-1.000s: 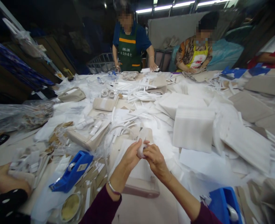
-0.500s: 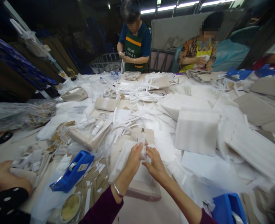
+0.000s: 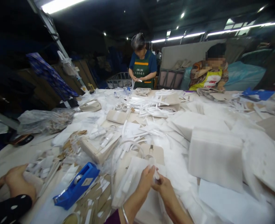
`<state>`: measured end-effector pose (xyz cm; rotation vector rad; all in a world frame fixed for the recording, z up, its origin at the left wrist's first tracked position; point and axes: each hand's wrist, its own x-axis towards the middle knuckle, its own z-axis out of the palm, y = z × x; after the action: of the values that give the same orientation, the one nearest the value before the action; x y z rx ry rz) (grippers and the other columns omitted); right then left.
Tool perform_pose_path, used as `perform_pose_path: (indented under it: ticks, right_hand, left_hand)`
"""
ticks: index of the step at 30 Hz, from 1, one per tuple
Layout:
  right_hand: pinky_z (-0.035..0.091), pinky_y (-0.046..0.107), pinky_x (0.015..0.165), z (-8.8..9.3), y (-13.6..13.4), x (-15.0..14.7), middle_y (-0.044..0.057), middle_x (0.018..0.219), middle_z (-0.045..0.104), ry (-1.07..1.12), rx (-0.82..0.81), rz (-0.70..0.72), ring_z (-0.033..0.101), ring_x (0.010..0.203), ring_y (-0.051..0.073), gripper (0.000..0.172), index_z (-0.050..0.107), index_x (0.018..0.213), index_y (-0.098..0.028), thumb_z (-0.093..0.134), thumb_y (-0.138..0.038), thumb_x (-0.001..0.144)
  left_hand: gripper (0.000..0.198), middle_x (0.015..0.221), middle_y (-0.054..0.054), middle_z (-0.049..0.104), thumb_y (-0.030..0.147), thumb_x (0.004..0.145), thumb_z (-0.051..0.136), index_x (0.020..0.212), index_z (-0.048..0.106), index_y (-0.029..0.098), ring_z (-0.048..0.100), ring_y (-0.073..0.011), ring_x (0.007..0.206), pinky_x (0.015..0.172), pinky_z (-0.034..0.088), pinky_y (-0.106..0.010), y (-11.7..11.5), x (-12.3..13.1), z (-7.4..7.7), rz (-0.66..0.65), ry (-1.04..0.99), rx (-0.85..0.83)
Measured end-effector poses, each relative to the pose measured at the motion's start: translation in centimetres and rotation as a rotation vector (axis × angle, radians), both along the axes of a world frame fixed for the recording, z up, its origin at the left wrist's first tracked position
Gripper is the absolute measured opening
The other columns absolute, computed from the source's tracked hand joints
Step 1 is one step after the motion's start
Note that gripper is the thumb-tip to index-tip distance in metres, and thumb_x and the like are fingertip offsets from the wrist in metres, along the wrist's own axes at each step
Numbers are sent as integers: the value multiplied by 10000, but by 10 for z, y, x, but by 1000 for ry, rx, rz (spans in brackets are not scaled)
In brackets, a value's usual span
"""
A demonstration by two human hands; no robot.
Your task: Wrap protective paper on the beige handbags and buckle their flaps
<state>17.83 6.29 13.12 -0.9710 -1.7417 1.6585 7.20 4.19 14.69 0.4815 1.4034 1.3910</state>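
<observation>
A beige handbag (image 3: 159, 152) lies in front of me with a metal buckle (image 3: 151, 148) at its flap. A strip wrapped in thin white packing material (image 3: 152, 161) runs from near the buckle towards my fingers. My left hand (image 3: 146, 179) is closed on it, thumb uppermost. Close against it, my right hand (image 3: 164, 186) pinches the wrapped strip's near end. Whether a strap lies inside the wrapping is hidden. Beneath my hands a white sheet (image 3: 137, 168) covers part of the bag.
A blue tape dispenser (image 3: 78, 185) stands left of my arms. Stacked white foam sheets (image 3: 215, 158) rise on the right. Another person's arm (image 3: 20, 180) rests at the left edge. Across the table are two people, one in a green apron (image 3: 142, 70).
The view has tilted up and shifted left. My right hand's spread fingers have closed in on the wrapped strip, beside my left hand. The blue dispenser at lower right has left view.
</observation>
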Motion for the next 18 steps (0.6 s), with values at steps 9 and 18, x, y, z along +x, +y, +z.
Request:
perform_pose_path:
  ticks: [9,18]
  right_hand:
    - [442,362,770,14,-6,6,71,907,591,-195,276,-2,525,822,218,173,593,840,-182,589,-195,668]
    - [427,306,839,17,19,9,3,754,661,-128,174,7,613,931,207,191,665,661,-210,504,-106,664]
  left_hand:
    - [371,653,-72,624,454,757,650,817,643,87,572,-159,605,612,440,-283,9,-10,-3,-18,-421,-118]
    - [310,676,-73,618,378,804,628,756,614,72,558,-124,586,561,438,-238,13,-12,-2,-81,-553,-130]
